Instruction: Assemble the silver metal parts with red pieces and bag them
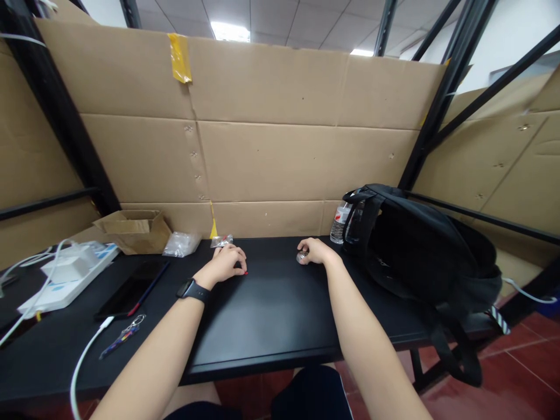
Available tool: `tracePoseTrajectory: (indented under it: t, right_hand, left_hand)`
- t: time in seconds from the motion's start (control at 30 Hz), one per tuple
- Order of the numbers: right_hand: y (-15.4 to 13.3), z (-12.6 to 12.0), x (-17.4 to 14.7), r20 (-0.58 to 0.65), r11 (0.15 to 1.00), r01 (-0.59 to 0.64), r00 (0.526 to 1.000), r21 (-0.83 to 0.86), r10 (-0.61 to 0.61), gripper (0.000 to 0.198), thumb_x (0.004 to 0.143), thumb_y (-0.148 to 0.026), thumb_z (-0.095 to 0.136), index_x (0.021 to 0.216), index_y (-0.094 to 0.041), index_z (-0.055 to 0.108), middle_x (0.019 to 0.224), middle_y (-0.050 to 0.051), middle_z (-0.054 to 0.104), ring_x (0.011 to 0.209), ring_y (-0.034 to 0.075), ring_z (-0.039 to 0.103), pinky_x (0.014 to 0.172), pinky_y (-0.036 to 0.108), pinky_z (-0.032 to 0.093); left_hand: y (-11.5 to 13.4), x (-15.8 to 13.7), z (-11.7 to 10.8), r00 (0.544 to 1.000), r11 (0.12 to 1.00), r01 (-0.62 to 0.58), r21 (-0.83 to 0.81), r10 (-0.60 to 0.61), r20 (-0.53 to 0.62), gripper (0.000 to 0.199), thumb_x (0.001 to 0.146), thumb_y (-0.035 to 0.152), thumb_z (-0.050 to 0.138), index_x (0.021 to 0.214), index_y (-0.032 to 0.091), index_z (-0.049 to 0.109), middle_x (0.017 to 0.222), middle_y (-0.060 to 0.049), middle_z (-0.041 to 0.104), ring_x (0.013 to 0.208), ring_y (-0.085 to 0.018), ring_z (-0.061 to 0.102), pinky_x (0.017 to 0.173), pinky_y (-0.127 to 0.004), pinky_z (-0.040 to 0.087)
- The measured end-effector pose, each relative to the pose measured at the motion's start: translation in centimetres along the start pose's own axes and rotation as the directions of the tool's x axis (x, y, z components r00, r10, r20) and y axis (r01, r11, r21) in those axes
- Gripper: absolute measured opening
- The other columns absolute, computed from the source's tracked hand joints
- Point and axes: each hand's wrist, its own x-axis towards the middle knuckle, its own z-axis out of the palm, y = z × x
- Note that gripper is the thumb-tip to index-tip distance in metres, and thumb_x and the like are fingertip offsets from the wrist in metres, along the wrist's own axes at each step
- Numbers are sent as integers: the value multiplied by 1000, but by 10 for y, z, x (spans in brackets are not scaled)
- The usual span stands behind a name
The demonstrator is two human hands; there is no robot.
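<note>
My left hand (pixel 226 263) hovers low over the black tabletop, fingers curled and thumb tip drawn in. A tiny red piece (pixel 245 273) shows at those fingertips; it is too small to name. Just behind that hand lies a small clear plastic packet (pixel 223 240) with something reddish in it. On the right, the fingers of my right hand (pixel 317 251) close round a small clear, roundish object (pixel 301 256), partly covered by them. A dark watch (pixel 192 290) is on my left wrist.
A black backpack (pixel 429 251) and a water bottle (pixel 339 223) stand at the right. Leftward are an open cardboard box (pixel 137 233), a plastic bag (pixel 181 244), a phone (pixel 131 289), a keychain (pixel 123 335) and a power strip (pixel 74 286). A cardboard wall (pixel 271 163) closes the back.
</note>
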Motion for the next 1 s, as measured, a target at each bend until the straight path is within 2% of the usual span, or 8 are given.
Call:
tracePoseTrajectory:
  t: [0.2,0.37,0.5,0.6,0.7,0.83,1.0]
  right_hand:
    - [3,0,2,-3,1000,18,1000,5,-18,53,54,-19,87,105,-21,73,96,3,73,84,17,68,75,23,48]
    - [-1,-2,-1,-57,999,37,998,34,-35,44,59,-18,84,101,-20,74,93,3,74,82,18,68,75,25,49]
    - [-21,-2,-5,-116,972,169,982,161,-151,37,64,-20,83,100,-19,73,93,3,74,77,17,67,73,26,50]
    - [-42,4,-5,-191,898,319,944,303,-270,39,68,-24,82,105,-21,72,101,4,74,79,16,66,75,29,52]
    - [-64,14,-4,-274,798,425,902,427,-333,41,69,-28,81,108,-21,70,106,6,72,85,17,65,77,31,54]
    - [-87,29,-6,-324,682,458,888,570,-326,47,69,-32,81,113,-22,67,114,8,69,92,19,66,70,29,54]
    - [-107,43,-10,-342,563,461,887,687,-309,51,65,-33,84,112,-23,66,117,8,67,97,20,66,67,27,54]
  left_hand:
    - [10,-1,8,997,999,-40,21,41,-68,13,85,21,62,76,25,70,100,-3,72,114,-28,52,98,-43,31]
    - [17,2,5,981,996,-10,-93,-8,-196,13,93,24,53,86,24,65,92,-2,72,100,-23,60,94,-40,35]
    - [26,4,-6,949,977,-55,-207,-13,-314,13,92,30,57,88,23,67,91,-2,74,92,-21,65,86,-34,42]
    - [33,4,-10,922,963,-85,-255,-21,-387,13,89,32,63,84,24,70,91,-3,75,90,-21,67,84,-33,46]
    - [38,5,-9,905,940,-118,-321,-31,-424,11,87,33,67,84,24,72,90,-2,76,87,-21,69,85,-33,49]
    - [41,5,-7,891,905,-113,-410,-90,-444,17,87,35,67,98,24,73,93,-3,77,87,-21,70,84,-33,52]
    - [42,7,-8,894,893,-90,-442,-123,-431,23,93,39,58,92,22,73,94,-3,75,86,-20,69,83,-32,51]
